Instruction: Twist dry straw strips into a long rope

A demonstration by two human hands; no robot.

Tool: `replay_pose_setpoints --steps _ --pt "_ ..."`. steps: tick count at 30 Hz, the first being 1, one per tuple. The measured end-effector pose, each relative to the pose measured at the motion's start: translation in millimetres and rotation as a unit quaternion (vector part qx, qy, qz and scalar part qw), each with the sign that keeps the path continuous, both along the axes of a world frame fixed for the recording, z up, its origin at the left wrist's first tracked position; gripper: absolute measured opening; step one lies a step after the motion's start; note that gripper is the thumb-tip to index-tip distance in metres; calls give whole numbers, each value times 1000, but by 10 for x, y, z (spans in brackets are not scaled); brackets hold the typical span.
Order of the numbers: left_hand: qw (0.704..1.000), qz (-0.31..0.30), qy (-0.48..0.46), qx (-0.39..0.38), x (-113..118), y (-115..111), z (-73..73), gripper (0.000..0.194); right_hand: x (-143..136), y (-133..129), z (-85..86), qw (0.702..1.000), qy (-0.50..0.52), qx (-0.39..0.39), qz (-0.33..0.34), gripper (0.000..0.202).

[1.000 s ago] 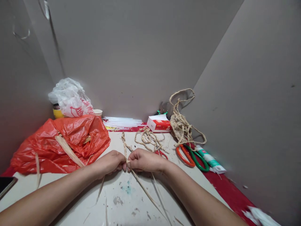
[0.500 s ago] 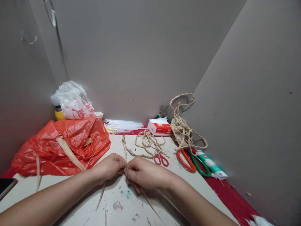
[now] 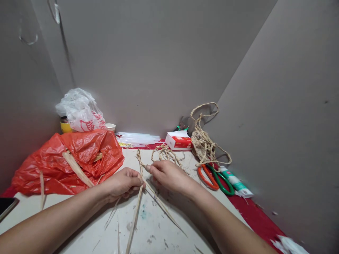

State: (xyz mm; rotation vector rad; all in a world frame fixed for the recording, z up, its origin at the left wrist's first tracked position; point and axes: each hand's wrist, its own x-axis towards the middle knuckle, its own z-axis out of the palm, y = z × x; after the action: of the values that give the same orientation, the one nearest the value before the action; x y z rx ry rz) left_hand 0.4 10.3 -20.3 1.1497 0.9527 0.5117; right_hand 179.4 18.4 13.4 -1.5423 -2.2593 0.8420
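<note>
My left hand is closed, thumb and finger pinching a thin braided straw cord where its loose strands part. Below that pinch, one flat pale straw strand runs down toward me, and other straw strands slant off to the lower right. Just above and to the right, my right hand is closed with its fingertips on the braided cord where it bends toward the right; its lower fingers are hidden. A tangle of the same cord lies behind my right hand.
At left lies a red plastic bag with straw strips; a white bag is behind it. Clear sticks, a red-white box, a rope bundle, orange-handled and green-handled tools and a tube line the back and right.
My right hand has moved up and right, off the strands beside my left hand and onto the cord above. The straw strands now show spread below, and the small red scissors are covered.
</note>
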Motion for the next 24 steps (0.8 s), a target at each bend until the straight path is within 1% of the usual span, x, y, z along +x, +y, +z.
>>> replay_pose_setpoints --steps 1,2,4,5,6,10,13,15,17,21,24 --pt "1000 -4 2 6 -1 -2 5 18 -14 37 -57 998 30 -44 14 40" --pt "1000 -10 3 12 -2 -3 8 19 -35 57 -108 991 63 -111 40 38" --pt "1000 -19 3 19 -6 -2 14 22 -81 63 -175 960 118 -238 85 37" --pt "1000 -20 6 18 -9 0 16 23 -95 58 -187 950 128 -271 93 37" --pt "1000 -20 12 16 -12 2 18 24 -101 54 -188 948 128 -279 90 37" --pt "998 -37 48 29 -18 12 17 22 -56 84 -160 964 119 -227 70 34" --pt "988 -49 108 100 -17 11 8 25 -26 127 -196 953 139 -257 77 25" --pt "971 -52 163 168 -22 8 16 26 -34 143 -244 942 154 -291 65 22" --pt "949 -64 217 219 -37 4 54 28 -58 144 -288 935 163 -311 44 20" --pt "907 -97 314 264 -76 -28 205 30 -116 117 -317 940 154 -303 20 17" --pt "879 -93 365 294 -55 -112 300 29 -140 89 -302 942 163 -292 14 17"
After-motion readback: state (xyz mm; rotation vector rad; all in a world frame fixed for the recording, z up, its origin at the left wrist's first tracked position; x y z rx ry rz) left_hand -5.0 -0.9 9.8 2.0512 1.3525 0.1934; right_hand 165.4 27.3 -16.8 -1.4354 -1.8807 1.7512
